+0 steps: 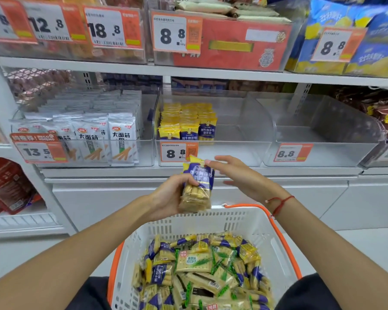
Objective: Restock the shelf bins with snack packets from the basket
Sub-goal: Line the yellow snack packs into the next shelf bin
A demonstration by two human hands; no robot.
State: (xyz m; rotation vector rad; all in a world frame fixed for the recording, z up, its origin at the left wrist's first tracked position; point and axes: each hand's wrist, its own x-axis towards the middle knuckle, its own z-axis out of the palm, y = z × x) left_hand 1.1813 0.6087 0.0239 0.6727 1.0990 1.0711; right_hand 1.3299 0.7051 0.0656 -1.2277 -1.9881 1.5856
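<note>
Left hand grips a blue-yellow snack packet upright above the basket; right hand, fingers straight and loose, holds nothing at 3 o'clock. Half-filled shelf bin at 12 o'clock, tag "8.8". White packets at 10 o'clock, tag "13.5".

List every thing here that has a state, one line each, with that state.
Left hand: grip closed round a purple-yellow packet, held upright.
Right hand: open, fingertip at the packet's top.
Basket: holds many packets.
Middle bin: partly filled, left side only.
Right bin: empty.
Left bin: full of white packets.
</note>
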